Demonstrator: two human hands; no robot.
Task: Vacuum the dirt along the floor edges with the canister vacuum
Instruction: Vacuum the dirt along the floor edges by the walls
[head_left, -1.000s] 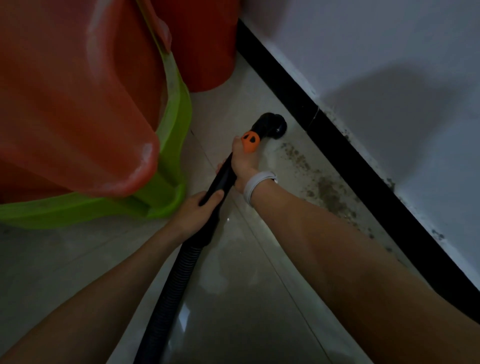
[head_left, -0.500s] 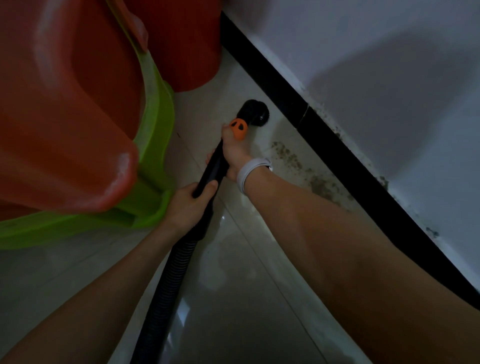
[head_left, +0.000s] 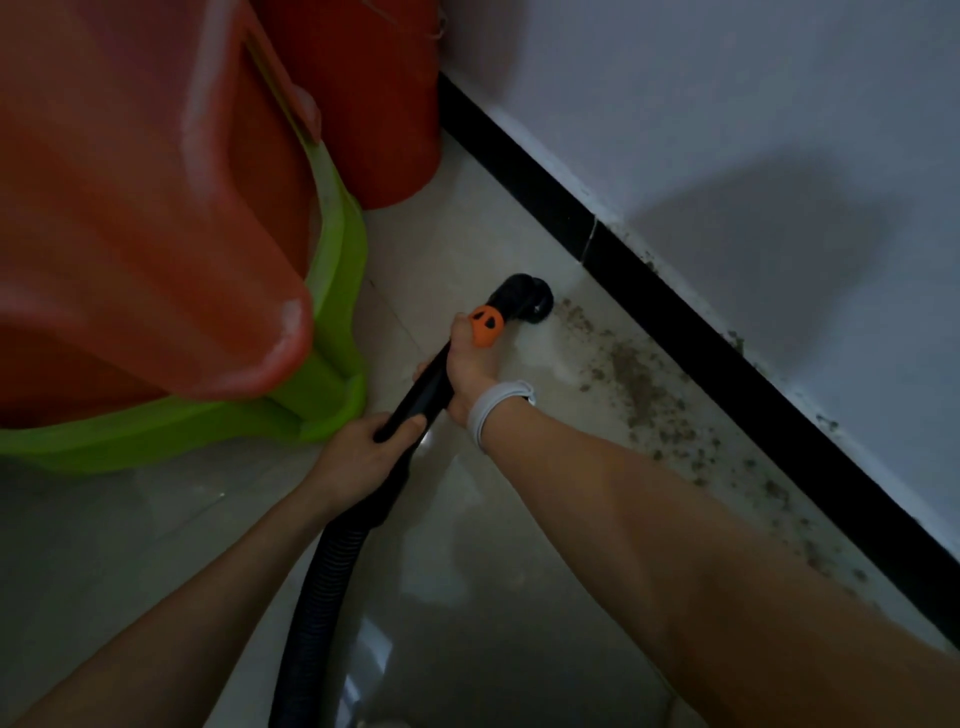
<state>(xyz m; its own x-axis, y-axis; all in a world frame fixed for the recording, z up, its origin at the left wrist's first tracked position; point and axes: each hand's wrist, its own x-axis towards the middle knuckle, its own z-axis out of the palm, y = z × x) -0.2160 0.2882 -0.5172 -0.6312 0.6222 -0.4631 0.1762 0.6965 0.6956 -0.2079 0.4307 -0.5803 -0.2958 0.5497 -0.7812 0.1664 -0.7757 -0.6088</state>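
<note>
we have both hands on the vacuum's black wand (head_left: 423, 387): our right hand (head_left: 470, 371) is wrapped round it just behind the orange slider (head_left: 487, 326), and our left hand (head_left: 363, 457) is curled round the lower end where the ribbed hose (head_left: 317, 597) begins. the wand's long axis runs from our left hand up and rightward to the nozzle (head_left: 527, 301), which sits on the tiled floor (head_left: 467, 597) close to the black skirting (head_left: 675, 322) but not touching it. the dirt (head_left: 639, 389) lies just to the right of the nozzle and trails back toward us along the floor's edge under the skirting. so, as we judge it, the next sweep pulls the nozzle rightward and back along that edge, led by the right hand, the nearer of the two. the red and green tubs (head_left: 156, 234) stand on the other side, well clear.
</note>
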